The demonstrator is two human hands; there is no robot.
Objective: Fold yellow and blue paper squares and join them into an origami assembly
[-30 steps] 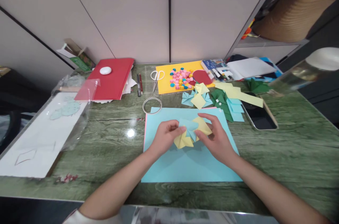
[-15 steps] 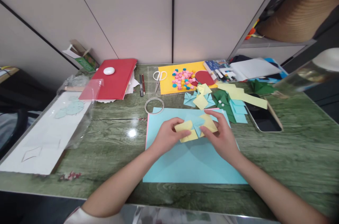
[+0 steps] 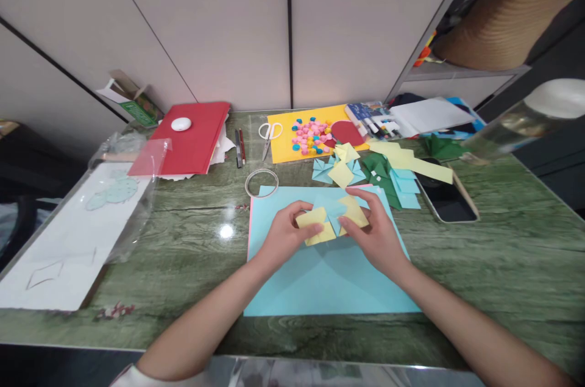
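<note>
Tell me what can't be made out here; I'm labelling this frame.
Head view:
- Folded paper: its folds are partly covered by the left hand and right hand.
- Beads: too small to tell shapes.
- Bottle: blurred, cut off by the right edge.
- Phone: top hidden under yellow strip.

1. No legible text, label, brand or number anywhere.
2. Green-and-white carton (image 3: 132,100) by the wall: printing present, too blurred to read.
3. Blue marker pack (image 3: 372,119): print too small to make out.
</note>
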